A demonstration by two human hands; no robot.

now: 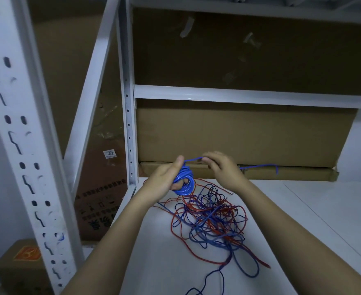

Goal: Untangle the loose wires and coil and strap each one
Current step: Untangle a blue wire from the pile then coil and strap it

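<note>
My left hand point(164, 179) grips a small coil of blue wire point(184, 180) held above the white shelf board, fingers curled through its loops. My right hand point(220, 167) pinches the same wire's free length just right of the coil. That blue tail point(260, 166) runs past my right hand to the right and bends down at its end. Below both hands a tangle of loose red and blue wires point(211, 220) lies on the shelf board point(303, 209). Some strands trail toward the front edge.
Large cardboard boxes point(239, 135) stand along the back of the shelf, with a flat one lying at their foot. White slotted steel uprights point(22, 145) rise at the left. Another cardboard box point(102, 199) leans behind the frame, and a small box point(19, 267) sits at the lower left.
</note>
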